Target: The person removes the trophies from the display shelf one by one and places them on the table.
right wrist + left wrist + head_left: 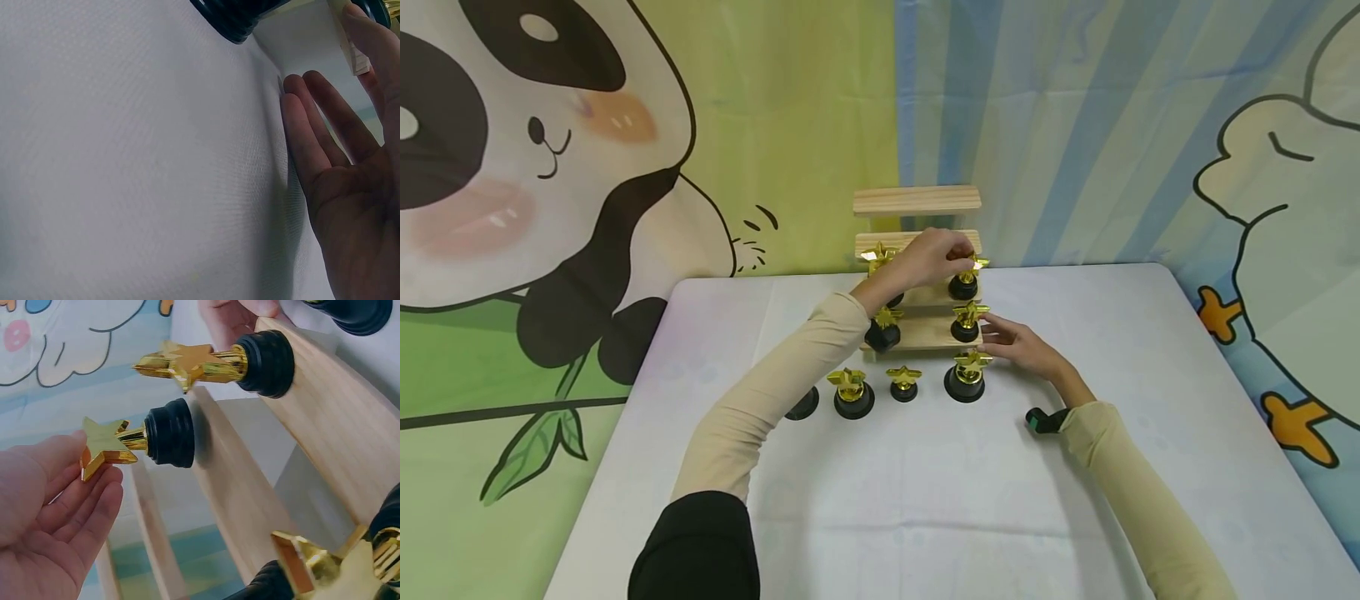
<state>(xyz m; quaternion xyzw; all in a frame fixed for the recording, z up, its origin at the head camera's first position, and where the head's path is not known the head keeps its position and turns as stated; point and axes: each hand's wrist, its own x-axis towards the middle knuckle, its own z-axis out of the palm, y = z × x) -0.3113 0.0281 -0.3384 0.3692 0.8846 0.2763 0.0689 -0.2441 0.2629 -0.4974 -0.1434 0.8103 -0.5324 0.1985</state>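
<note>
My left hand (928,257) pinches the gold star of a small trophy (170,433) between thumb and fingers. Its black base stands on the right end of a step of the wooden display rack (925,333). Another star trophy (967,327) stands on the lower step, just in front of it. At that lower step's right end, my right hand (356,187) holds the board between thumb and index finger, other fingers stretched out. On the rack's left side are trophies, including a lower one (882,335), partly hidden by my left arm.
On the white table (880,500), a row of trophies stands before the rack, including a large right one (965,383), a small one (904,385) and another large one (853,402). My left sleeve partly covers a black base (805,405). A printed cloth backdrop (820,125) hangs behind.
</note>
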